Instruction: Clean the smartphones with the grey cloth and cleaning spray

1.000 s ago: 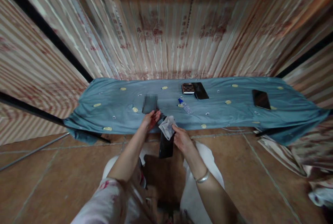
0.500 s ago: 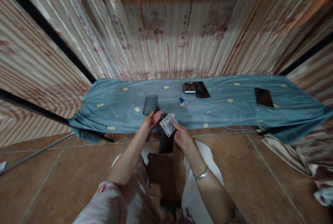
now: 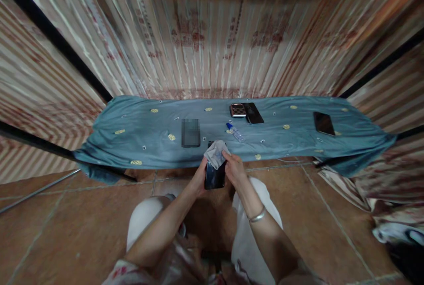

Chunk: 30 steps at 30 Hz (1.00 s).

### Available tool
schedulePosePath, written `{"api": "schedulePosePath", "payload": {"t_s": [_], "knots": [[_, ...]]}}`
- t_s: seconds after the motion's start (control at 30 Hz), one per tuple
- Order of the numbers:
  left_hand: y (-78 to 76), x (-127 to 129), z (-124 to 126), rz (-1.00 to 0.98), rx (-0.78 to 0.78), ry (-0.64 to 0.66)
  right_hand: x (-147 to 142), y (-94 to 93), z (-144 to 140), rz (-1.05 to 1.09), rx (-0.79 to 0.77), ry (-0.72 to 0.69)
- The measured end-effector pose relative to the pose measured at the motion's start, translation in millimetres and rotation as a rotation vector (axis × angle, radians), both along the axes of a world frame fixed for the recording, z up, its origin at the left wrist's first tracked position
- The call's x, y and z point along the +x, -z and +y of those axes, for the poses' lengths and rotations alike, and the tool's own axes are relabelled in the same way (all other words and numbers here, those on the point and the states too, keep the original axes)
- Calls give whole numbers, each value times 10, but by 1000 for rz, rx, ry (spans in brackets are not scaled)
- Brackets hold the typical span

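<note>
Four phones [image 3: 214, 175] — one cloth [image 3: 216, 153] — one bottle [image 3: 235, 132]

Hands [image 3: 218, 172], dark phone [image 3: 214, 176], white cloth [image 3: 216, 153]

Pretty dim warm indoor light, heavy fisheye bending at the edges, striped curtain [image 3: 212, 33] smeared with blur, a pixelated patch on the blue cloth [image 3: 132, 130], soft shadow under its near edge
</note>
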<state>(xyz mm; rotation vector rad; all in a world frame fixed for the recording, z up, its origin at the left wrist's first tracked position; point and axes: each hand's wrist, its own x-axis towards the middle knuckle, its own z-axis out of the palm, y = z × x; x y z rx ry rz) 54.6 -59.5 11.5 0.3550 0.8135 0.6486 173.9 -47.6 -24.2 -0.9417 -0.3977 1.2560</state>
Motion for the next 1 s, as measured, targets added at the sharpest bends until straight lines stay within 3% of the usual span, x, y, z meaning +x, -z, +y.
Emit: {"api": "schedulePosePath", "payload": {"t_s": [0.1, 0.23, 0.37, 0.47, 0.67, 0.83, 1.0], "knots": [[4, 6, 26, -47, -38, -10, -63, 69, 51, -211, -15, 25], [-23, -20, 74, -39, -34, -49, -98, 92, 140, -708, -34, 78], [-41, -91, 98, 4, -22, -54, -91, -71, 182, -1225, 122, 239], [-50, -139, 130, -32, -5, -75, -111, -229, 202, -1467, 284, 164], [-135, -175, 284, -48, 47, -232, -283, -343, 329, -1620, 527, 15], [-100, -197, 365, -8, 99, -298, -405, -304, 437, -1704, 609, -61], [-32, -137, 364, 66, 134, -290, -318, -203, 476, -1725, 599, -124]]}}
